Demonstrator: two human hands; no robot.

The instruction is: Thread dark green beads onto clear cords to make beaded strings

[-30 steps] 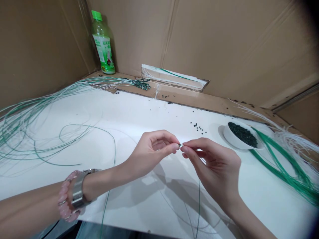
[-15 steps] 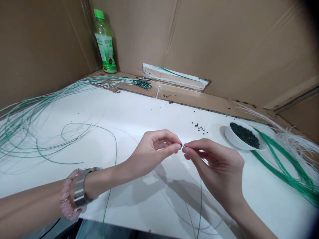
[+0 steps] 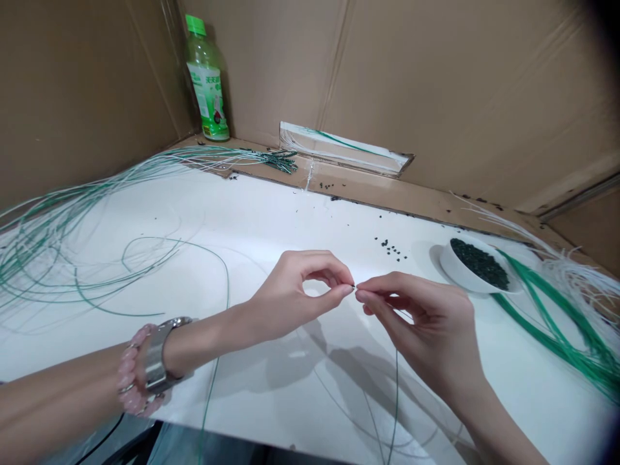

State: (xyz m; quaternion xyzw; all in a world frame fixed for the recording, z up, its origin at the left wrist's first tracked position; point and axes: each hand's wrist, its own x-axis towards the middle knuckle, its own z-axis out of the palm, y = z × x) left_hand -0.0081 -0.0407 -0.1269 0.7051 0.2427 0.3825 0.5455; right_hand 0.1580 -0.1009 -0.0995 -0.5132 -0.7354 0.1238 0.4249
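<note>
Wire: thin green coated wire (image 3: 396, 394) drops from the fingertips toward 6 o'clock, long axis near vertical, right hand nearer its run.
Left hand (image 3: 290, 296): nearly closed, thumb and forefinger pinching the wire's tiny tip.
Right hand (image 3: 421, 326): nearly closed, fingertips meeting that tip.
Rest: white ceramic bowl (image 3: 458, 272) of dark green granules (image 3: 479, 263) at 2 o'clock; loose green-and-white strands (image 3: 48, 258) at 9 o'clock on the white surface (image 3: 271, 213).

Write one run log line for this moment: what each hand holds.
left hand: pinches tiny item, unclear | right hand: pinches same item, green wire below | white bowl: dark beads
</note>
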